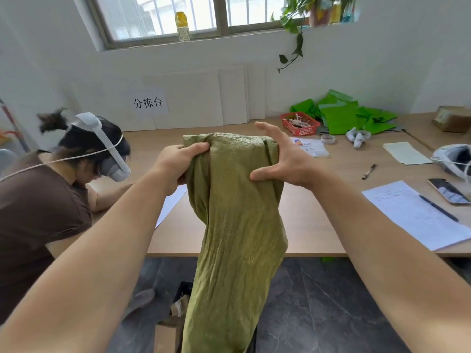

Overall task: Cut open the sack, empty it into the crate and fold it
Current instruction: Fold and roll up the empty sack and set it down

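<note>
I hold an olive-green woven sack [237, 225] up in front of me, and it hangs down toward the floor. My left hand [178, 164] is clenched on its upper left corner. My right hand [283, 159] cups the upper right side, with thumb and fingers spread around the cloth. Below, a dark crate [182, 291] on the floor is mostly hidden behind the sack; brown cardboard pieces [173, 319] show at its left edge. The sack's lower end is out of sight.
A wooden table [318, 225] stands ahead with papers [418, 215], pens, a phone [448, 191], a red basket [300, 123] and green bags [346, 115]. A person in a brown shirt with a headset [102, 146] leans on the table at the left. Dark tiled floor lies below.
</note>
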